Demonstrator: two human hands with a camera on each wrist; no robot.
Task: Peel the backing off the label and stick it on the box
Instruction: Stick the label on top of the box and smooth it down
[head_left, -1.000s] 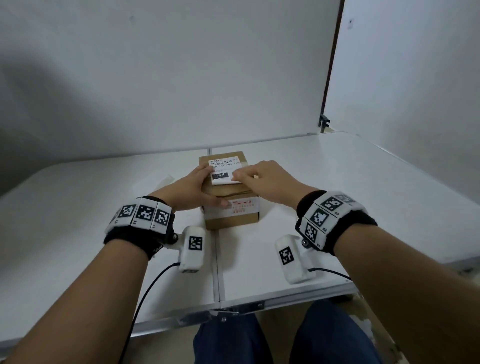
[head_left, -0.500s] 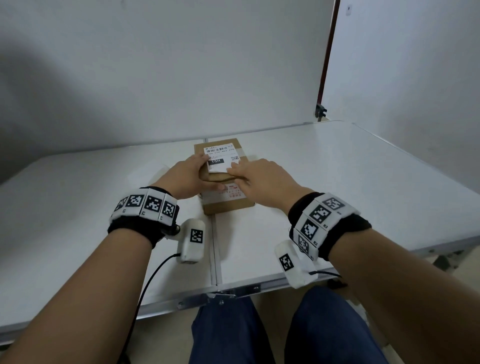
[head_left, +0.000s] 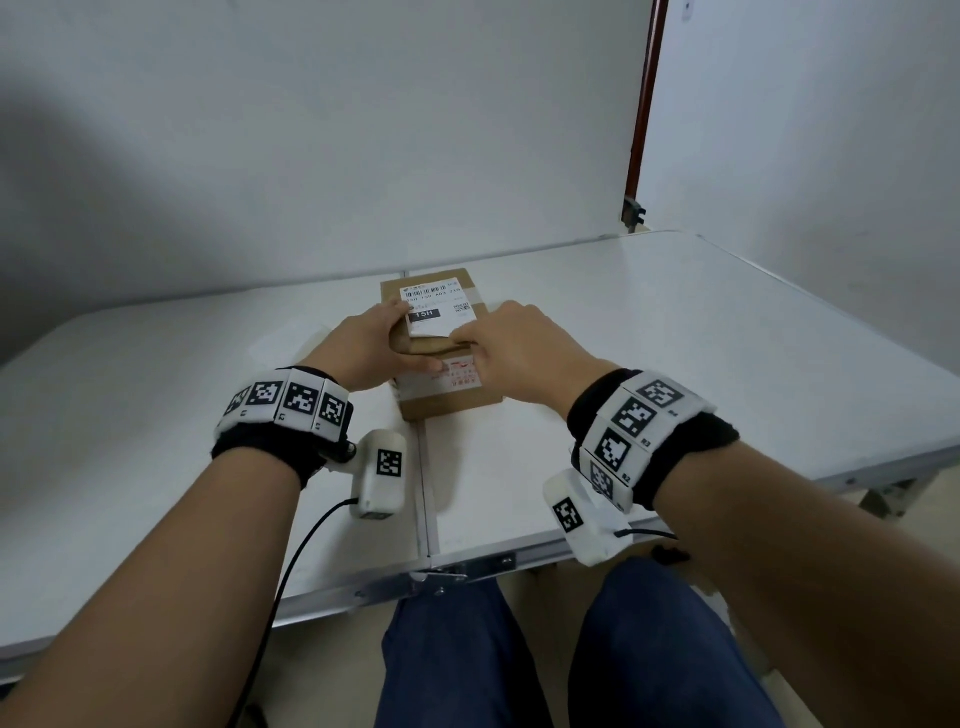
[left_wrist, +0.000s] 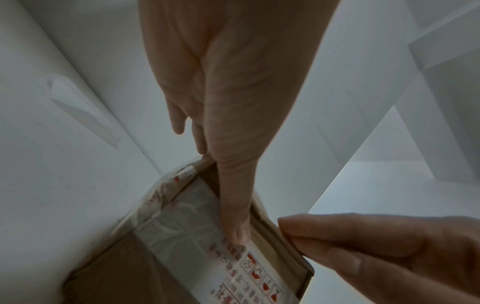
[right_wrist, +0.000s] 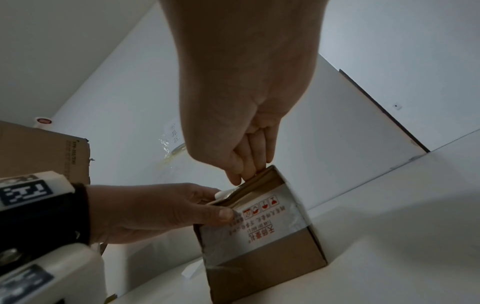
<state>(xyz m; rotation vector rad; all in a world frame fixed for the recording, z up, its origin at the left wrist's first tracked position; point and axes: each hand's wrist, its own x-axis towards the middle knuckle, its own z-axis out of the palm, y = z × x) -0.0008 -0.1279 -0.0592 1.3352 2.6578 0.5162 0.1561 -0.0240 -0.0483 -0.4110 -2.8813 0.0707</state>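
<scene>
Label (head_left: 434, 312) now seemingly pinched at near corner by shifted right hand (head_left: 519, 348); left hand (head_left: 363, 348) grips box (head_left: 447, 402).

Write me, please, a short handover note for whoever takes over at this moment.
Left hand grips the box at its near left corner, thumb on the front. Right hand pinches the label at its near edge.
Box sits on the table; label lies on its top, near edge not flat yet. Backing lies left of the box.
Done: peeling. Left: press the near edge down, smooth the label.
</scene>
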